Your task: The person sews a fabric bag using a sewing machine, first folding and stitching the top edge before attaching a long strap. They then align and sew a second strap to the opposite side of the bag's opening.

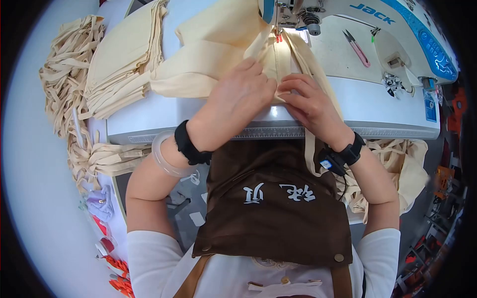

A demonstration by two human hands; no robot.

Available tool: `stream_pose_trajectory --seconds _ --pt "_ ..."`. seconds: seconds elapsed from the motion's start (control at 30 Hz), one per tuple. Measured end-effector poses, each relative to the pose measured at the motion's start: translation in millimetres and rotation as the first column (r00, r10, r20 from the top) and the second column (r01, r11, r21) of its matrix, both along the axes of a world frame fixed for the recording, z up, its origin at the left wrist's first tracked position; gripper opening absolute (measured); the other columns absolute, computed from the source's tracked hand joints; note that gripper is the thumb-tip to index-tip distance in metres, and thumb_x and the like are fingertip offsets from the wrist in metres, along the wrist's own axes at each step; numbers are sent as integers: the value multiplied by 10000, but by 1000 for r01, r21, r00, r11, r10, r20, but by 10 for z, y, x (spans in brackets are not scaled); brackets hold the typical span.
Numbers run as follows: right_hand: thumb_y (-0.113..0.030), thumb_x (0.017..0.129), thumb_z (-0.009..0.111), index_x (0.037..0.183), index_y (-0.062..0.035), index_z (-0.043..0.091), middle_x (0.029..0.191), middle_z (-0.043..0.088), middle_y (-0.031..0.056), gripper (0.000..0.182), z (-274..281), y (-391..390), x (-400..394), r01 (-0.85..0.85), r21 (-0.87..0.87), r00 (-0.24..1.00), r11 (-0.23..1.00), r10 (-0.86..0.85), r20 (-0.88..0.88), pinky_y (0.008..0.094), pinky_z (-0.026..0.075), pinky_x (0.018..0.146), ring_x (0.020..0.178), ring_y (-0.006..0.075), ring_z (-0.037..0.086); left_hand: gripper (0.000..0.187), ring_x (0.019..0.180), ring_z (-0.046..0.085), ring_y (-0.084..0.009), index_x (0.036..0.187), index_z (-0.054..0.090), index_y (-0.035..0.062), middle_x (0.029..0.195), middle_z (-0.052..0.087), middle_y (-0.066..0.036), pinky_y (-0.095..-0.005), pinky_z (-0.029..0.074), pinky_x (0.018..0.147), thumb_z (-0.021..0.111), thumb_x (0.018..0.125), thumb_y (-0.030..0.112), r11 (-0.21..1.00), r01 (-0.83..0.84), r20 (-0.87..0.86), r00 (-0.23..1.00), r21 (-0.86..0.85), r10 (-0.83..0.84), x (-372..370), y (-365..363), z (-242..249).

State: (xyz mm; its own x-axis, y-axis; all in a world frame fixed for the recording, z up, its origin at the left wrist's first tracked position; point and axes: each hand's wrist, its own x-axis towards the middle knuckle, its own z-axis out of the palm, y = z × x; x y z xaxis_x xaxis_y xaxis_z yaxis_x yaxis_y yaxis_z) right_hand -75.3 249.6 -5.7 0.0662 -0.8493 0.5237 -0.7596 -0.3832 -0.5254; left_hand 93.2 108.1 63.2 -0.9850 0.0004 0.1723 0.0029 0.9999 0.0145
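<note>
The cream cloth (208,62) lies on the sewing table (164,113), bunched from beside the panel stack (124,59) near the far left corner across to the presser foot (279,37) of the JACK sewing machine (367,14). Both hands are close together at its near end: the left hand (238,94) is pinched on the cloth, the right hand (314,103) closed on its edge beside it.

This piece looks unfinished, since it reaches the presser foot and a narrow strap (310,151) dangles loose over the front edge. Stitching is too small to make out, so how much is sewn, here or in the stack, I can't fairly tell.

The front edge, with its ruler strip (271,132), runs just under the wrists. The machine head closes off the far side and the stack crowds the left; the open room is toward the near right corner (the pink-handled snips (357,48) lie farther back).
</note>
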Motion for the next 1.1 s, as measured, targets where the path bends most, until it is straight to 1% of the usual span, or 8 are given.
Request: stream_pose_trajectory --seconds 0.07,0.27,0.5,0.57,0.67,0.77,0.87,1.1 --pt "54 779 703 1043 -5 643 1152 620 131 278 21 37 -25 8 8 995 1000 -7 -97 419 504 958 1147 346 584 170 822 613 -283 870 523 61 735 579 -92 -374 477 846 644 751 45 1000 -19 30 999 -1 19 45 132 -21" --pt "70 820 653 1267 -7 585 1285 565 184 459 72 157 -71 173 65 985 983 -174 2 446 495 976 1167 375 572 108 758 615 -286 877 556 28 731 588 -96 -367 473 834 587 776 8 973 -172 12 985 157 172 41 303 -175" --pt "53 821 670 1326 2 575 1361 574 167 517 75 178 -130 131 57 988 990 -126 -89 437 480 1040 1255 363 553 192 899 612 -269 943 676 13 891 633 -99 -364 464 892 602 766 26 956 -172 -135 969 237 207 0 401 -293" --pt "53 815 677 1328 1 578 1364 587 153 525 66 168 -128 129 54 986 990 -123 -112 438 477 1054 1273 353 550 165 912 602 -253 886 693 19 871 627 -102 -339 460 903 624 740 51 969 -120 -252 952 217 174 -15 385 -368" --pt "40 811 685 1300 -7 603 1343 613 130 498 90 136 -142 116 14 972 993 -111 -206 449 474 1058 1264 330 565 137 909 616 -241 846 702 16 843 628 -93 -346 459 923 619 750 67 987 -139 -218 964 85 154 -46 449 -386" --pt "-2 814 672 1261 -18 629 1310 637 111 450 135 129 -109 125 -2 935 992 -118 -333 458 465 1066 1255 301 581 182 974 632 -240 897 691 -30 916 641 -115 -371 449 1041 606 758 51 978 -205 -74 977 -28 202 -85 568 -358" --pt "-56 812 646 1209 -15 653 1290 645 107 400 106 123 -111 114 -3 922 993 -107 -372 450 460 1067 1239 278 592 163 915 637 -237 872 690 -23 859 629 -111 -391 416 1117 597 760 52 964 -196 -128 976 -181 175 -129 609 -373" --pt "-101 776 632 1090 34 676 1198 661 117 344 94 96 -86 83 -47 891 995 -95 -445 430 480 1014 1144 270 615 104 850 634 -230 824 669 13 759 559 -78 -421 369 1179 589 768 49 955 -157 -39 988 -252 152 -121 577 -343"
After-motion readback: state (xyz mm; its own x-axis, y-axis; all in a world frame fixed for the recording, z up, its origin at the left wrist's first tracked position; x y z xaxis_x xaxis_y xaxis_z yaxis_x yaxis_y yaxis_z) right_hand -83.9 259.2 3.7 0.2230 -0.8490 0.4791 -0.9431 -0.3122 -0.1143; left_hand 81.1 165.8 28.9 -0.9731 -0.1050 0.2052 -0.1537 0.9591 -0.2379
